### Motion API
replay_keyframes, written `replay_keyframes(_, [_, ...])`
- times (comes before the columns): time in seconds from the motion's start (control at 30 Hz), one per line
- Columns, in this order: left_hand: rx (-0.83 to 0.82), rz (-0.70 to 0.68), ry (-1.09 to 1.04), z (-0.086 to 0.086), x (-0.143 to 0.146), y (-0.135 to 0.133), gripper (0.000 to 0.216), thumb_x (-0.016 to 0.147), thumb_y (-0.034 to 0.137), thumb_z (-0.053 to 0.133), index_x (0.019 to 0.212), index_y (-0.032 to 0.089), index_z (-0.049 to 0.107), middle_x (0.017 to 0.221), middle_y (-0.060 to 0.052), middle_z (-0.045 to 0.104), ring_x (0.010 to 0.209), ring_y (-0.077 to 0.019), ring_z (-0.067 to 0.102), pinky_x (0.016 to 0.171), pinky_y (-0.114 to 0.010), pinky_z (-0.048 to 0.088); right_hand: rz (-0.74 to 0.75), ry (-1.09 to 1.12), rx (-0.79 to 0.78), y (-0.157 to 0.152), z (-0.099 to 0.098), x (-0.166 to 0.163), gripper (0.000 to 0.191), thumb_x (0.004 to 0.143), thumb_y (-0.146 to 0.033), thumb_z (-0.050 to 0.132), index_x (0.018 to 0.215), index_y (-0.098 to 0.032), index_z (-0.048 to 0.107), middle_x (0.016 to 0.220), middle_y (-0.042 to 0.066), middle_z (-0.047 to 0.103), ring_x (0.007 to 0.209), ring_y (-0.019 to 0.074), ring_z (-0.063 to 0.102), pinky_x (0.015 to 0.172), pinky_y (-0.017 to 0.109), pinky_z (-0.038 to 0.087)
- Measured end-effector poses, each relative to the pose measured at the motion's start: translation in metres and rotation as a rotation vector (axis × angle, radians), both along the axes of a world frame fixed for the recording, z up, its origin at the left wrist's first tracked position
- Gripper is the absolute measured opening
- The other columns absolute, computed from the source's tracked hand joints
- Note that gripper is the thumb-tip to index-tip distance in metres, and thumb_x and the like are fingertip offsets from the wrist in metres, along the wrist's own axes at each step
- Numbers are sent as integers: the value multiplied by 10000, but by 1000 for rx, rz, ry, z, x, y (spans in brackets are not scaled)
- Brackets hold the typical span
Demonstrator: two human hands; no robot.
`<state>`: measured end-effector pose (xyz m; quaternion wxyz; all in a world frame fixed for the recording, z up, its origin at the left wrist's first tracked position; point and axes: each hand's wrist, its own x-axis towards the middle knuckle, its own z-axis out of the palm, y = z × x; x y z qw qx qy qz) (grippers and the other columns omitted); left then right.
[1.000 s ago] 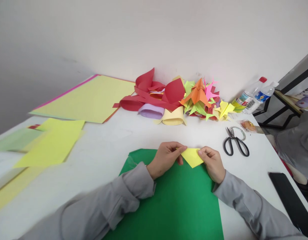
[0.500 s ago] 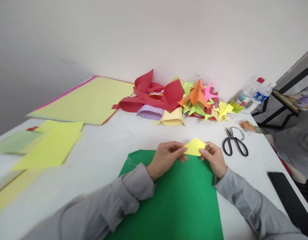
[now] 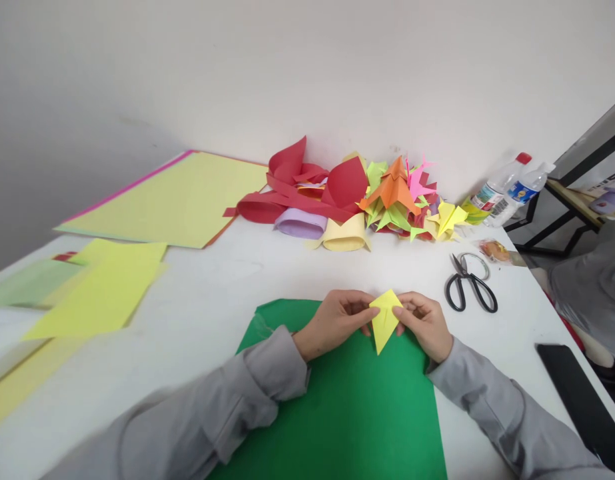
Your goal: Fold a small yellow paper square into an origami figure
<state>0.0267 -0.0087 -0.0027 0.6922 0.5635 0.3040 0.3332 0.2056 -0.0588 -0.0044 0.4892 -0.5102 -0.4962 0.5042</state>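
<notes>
A small folded yellow paper, kite-shaped with its point toward me, is pinched between both hands above a large green sheet on the white table. My left hand grips its left edge with thumb and fingers closed. My right hand grips its right edge, fingers curled. Both arms wear grey sleeves.
Black scissors lie right of my hands. A pile of coloured folded paper shapes sits by the wall, with two plastic bottles further right. Yellow sheets lie at the left, a black phone at the right edge. Another person's grey clothing shows at far right.
The yellow paper was turned in my hands: its point faced down, then up, and now down again in a narrower shape. My hands moved closer together.
</notes>
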Motion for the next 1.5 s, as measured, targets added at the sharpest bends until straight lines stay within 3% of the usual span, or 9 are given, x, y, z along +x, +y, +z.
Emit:
replay_keyframes(0.2, [-30,-2,-30,-1,1,-1,279,702,370,722,844,130,736,738,-60,717,635,-165,646,520,-244,547,36,8,-35,-2,1,-6,318,714,-468,718,829,-172,693,548,-8,659,445,117,574,453,235,468])
replay_keyframes(0.47, [-105,14,-46,-5,1,3,321,737,368,692,946,129,739,777,-70,723,632,-159,642,513,-245,556,20,78,-55,3,-4,-3,402,738,-480,695,981,-161,709,548,-2,658,421,126,566,449,259,494])
replay_keyframes(0.7, [-91,76,-45,0,8,1,282,656,359,758,831,137,752,711,-37,712,632,-150,630,514,-215,531,-32,62,4,5,-4,-12,290,712,-426,733,879,-188,731,664,9,689,489,119,570,453,242,494])
replay_keyframes(0.9, [-93,169,-77,1,12,-3,225,619,323,783,746,140,750,690,-25,694,581,-123,585,502,-206,504,-122,71,1,6,-2,-18,275,687,-418,752,846,-194,732,626,-8,665,506,115,548,476,243,491])
replay_keyframes(1.3, [-140,340,-151,1,20,-5,194,606,303,777,712,142,753,699,-29,697,619,-120,563,552,-212,457,-263,211,-41,11,-3,-30,293,626,-396,793,806,-179,716,598,-24,632,521,103,506,505,233,415])
replay_keyframes(1.5, [-141,358,-176,1,21,-4,218,569,291,806,722,144,760,695,-29,703,634,-132,563,565,-226,447,-237,335,-65,13,-1,-34,278,617,-367,807,750,-168,666,601,-38,603,539,86,501,524,213,400])
